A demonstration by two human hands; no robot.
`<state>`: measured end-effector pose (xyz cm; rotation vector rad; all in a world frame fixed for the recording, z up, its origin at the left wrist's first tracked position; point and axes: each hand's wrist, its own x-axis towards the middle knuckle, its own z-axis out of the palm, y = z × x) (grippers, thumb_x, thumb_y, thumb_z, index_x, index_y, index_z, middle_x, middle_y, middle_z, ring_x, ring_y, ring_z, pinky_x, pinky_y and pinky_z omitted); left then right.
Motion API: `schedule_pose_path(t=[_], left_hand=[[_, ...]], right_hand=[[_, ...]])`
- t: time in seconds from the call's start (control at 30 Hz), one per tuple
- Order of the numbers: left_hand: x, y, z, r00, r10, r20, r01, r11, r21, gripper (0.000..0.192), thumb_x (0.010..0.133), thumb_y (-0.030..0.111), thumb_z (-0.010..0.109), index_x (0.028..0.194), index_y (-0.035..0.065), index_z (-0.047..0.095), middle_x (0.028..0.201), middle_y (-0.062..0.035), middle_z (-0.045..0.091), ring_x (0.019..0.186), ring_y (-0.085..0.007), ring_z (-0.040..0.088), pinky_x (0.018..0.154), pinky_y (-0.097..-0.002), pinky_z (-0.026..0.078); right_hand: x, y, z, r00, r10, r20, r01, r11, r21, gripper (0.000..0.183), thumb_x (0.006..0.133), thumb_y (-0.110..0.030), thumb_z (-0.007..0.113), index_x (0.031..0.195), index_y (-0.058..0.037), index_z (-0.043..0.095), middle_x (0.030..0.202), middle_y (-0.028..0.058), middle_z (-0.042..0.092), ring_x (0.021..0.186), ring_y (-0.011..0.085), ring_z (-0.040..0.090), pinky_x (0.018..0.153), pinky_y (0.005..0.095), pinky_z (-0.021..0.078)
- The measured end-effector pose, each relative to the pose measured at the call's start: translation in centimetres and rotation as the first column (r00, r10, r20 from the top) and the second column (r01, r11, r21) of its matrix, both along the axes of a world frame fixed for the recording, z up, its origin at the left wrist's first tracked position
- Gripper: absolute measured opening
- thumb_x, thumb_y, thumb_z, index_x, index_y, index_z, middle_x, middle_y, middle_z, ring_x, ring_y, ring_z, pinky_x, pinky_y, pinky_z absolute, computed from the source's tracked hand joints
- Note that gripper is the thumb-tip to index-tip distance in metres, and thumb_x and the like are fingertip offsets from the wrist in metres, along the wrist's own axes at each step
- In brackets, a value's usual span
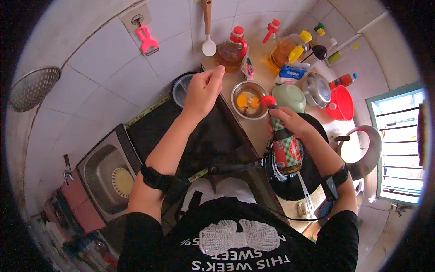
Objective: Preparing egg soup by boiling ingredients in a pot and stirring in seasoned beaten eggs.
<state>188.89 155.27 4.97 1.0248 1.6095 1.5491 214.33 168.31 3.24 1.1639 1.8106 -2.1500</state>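
My right hand (294, 121) is wrapped round the neck of a dark glass sauce bottle (287, 149) with a red cap and a red and green checked label. The bottle leans, its cap at the right rim of a steel bowl (236, 108). Inside the bowl lie raw eggs (242, 100) with unbroken yolks and a few dark spots of liquid. My left hand (205, 90) is raised to the left of the bowl, fingers curled and thumb up, with nothing visible in it. Its palm is turned out of sight.
Behind the bottle, a black frying pan (277, 188) sits on the right, its handle pointing left. A green bowl (289, 97), a steel pot (317, 90) and a red plastic basin (341, 103) stand beyond. Oil bottles (231, 54) line the wall. At left is a sink (98, 173).
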Motion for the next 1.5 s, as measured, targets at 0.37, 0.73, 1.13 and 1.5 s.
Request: schedule_pose_path(t=[0.37,0.73,1.13,1.5], left_hand=[[4.3,2.6,2.0,0.95,-0.104,-0.294,0.149,0.98,0.132,0.03,0.084,0.025,0.068,0.076,0.0071,0.046,0.064,0.0039,0.042,0.058,-0.0061,0.038,0.054,-0.0238,0.036],[7.1,7.9,2.0,0.89,-0.326,0.318,0.243,0.931,0.273,0.052,0.092,0.023,0.057,0.13,0.0093,0.024,0.115,-0.0144,0.047,0.098,-0.0232,0.055,0.085,-0.0355,0.047],[3.7,11.5,0.8,0.747,-0.052,0.663,-0.095,0.979,0.183,0.058,0.09,0.028,0.059,0.134,0.008,0.027,0.105,-0.0125,0.056,0.09,-0.0206,0.06,0.083,-0.0329,0.047],[1.5,14.2,-8.7,0.783,0.118,-0.61,-0.282,0.942,-0.18,0.044,0.078,0.042,0.067,0.091,0.0003,0.069,0.078,-0.0165,0.067,0.073,-0.0314,0.065,0.068,-0.0384,0.05]], right_hand=[[-1.0,-0.4,4.1,0.973,0.099,-0.206,0.005,0.893,0.451,0.022,0.092,-0.023,0.048,0.096,-0.0021,0.052,0.072,0.0045,0.059,0.065,0.0135,0.059,0.061,0.0268,0.048],[-2.5,-0.7,5.9,0.961,0.16,-0.226,0.022,0.772,0.636,0.035,0.086,-0.026,0.062,0.106,0.0016,0.053,0.085,0.0094,0.063,0.077,0.0145,0.059,0.072,0.0306,0.0475],[-4.7,5.8,6.2,0.964,0.009,-0.267,0.22,0.539,0.813,0.035,0.082,-0.022,0.067,0.108,-0.0019,0.053,0.089,0.0126,0.064,0.081,0.0248,0.063,0.074,0.0356,0.0482],[-7.8,16.4,-5.3,0.916,-0.155,-0.369,0.4,0.305,0.864,0.037,0.081,-0.023,0.069,0.106,-0.0003,0.052,0.095,0.0193,0.061,0.089,0.0362,0.059,0.079,0.0416,0.0457]])
